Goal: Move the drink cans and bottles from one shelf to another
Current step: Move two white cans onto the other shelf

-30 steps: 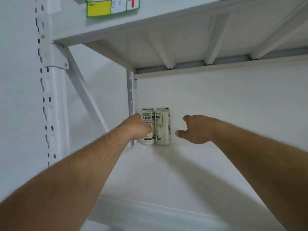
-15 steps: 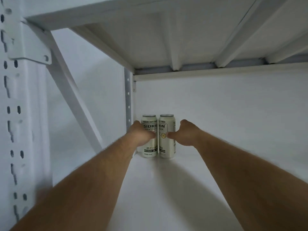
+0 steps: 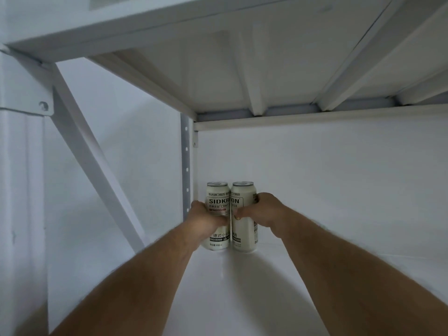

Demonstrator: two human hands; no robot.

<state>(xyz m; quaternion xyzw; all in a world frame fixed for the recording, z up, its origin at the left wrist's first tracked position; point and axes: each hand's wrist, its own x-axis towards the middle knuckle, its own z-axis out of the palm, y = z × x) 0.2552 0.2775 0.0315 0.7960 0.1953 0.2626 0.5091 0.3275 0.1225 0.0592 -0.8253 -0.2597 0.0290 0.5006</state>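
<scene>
We reach both arms deep into a white shelf (image 3: 242, 299), toward its back left corner, where two cream cans stand upright and touching side by side just right of the perforated post (image 3: 186, 166). Our left hand (image 3: 206, 220) wraps around the left can (image 3: 217, 197), fingers curled over its middle so the label's lower half is partly hidden. Our right hand (image 3: 261, 212) grips the right can (image 3: 243, 229), thumb pressed on its front and fingers curled round its far side. Both cans rest on the shelf floor, bases visible below our hands.

The two labels read across as one word: "SIDKR" on the left can and "ON" on the right, in bold black letters inside a thin frame. Under it we read "CRAFT" on the left can and "BEER" on the right. A line of small Chinese characters runs along the top band of each can, too small to read. Lower on the left can we see larger Chinese characters, a dark band with arrows, and "500ml" near the base.

A diagonal brace (image 3: 92, 161) slants well left of the post, and the ribbed underside of the upper shelf (image 3: 218, 76) hangs above the cans
</scene>
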